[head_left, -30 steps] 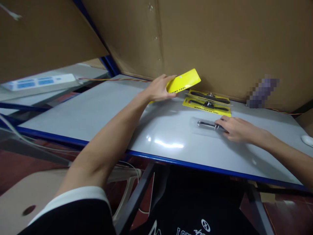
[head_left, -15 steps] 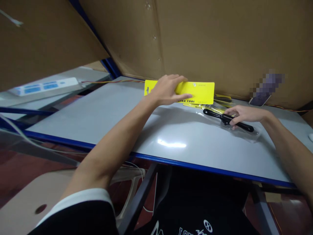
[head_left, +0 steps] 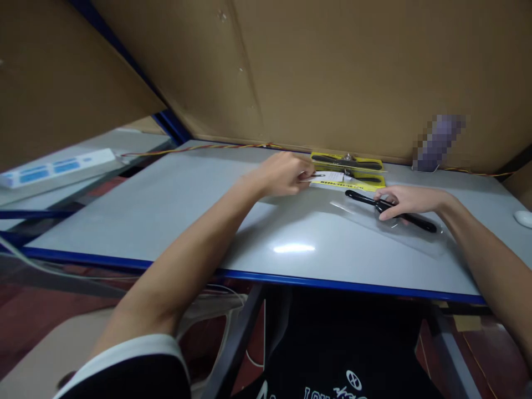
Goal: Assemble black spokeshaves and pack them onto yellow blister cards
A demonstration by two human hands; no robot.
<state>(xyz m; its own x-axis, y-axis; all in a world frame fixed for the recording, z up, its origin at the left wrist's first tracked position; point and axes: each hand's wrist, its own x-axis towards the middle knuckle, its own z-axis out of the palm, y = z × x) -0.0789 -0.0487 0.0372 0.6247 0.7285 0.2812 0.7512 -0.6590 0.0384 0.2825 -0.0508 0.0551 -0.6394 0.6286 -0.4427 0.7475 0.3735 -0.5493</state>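
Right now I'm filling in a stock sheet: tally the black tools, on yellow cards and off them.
Black tools on yellow cards: 2
Black tool off a card, in the right hand: 1
Total: 3

Under your right hand (head_left: 411,200), the glossy black two-handled tool (head_left: 379,205) slants across the tabletop (head_left: 174,205), its left end farther from you, your fingers and thumb about its middle. Clear plastic packaging (head_left: 409,236) shows beneath and around it. Your left hand (head_left: 286,173) pinches a flat card (head_left: 330,177), its pale face showing.
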